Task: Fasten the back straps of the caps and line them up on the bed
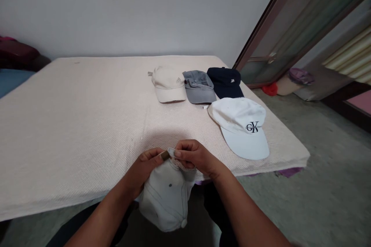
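A pale grey cap [166,198] hangs crown-down between my hands, just off the near edge of the bed. My left hand [147,166] pinches its back band beside a brass-coloured buckle. With closed fingers, my right hand [193,156] grips the light strap end next to that buckle. Whether the strap runs through the buckle is hard to make out. To the right on the bed lies a white cap [239,115] with dark letters. Behind it sit a cream cap [169,81], a grey cap [199,85] and a navy cap [224,81] in a row.
The caps rest on a bed [87,131] with a pale textured cover, set against a wall. Dark red and blue items [17,54] are at the far left. A framed glass door [261,61] stands right of the bed, above a concrete floor [327,185].
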A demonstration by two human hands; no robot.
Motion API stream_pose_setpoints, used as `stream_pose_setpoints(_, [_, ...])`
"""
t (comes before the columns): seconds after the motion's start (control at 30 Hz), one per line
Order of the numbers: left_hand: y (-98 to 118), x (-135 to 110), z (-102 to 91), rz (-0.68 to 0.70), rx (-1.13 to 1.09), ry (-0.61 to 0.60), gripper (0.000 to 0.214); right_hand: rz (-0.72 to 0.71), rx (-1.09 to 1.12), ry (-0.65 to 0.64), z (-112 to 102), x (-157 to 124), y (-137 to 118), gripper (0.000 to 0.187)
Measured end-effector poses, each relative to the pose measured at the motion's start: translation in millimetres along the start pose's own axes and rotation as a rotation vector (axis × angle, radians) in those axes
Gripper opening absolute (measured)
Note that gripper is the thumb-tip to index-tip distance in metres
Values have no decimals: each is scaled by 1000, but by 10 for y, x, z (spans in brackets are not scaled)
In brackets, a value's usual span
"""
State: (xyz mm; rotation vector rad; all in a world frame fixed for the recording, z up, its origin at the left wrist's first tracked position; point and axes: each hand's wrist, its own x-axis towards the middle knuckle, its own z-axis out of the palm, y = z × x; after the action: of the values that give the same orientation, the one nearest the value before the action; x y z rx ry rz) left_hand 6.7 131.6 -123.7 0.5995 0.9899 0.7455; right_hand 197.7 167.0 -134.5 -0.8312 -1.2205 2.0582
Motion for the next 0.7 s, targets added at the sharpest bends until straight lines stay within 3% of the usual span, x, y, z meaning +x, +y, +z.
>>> stream_pose_setpoints(0.27, [-3, -11, 16, 18, 111, 29, 21, 26, -79, 29, -11, 15, 26, 26])
stream_pose_setpoints(0.7, [2, -13, 17, -16, 28, -19, 18, 93, 9, -87, -26, -18, 11, 23])
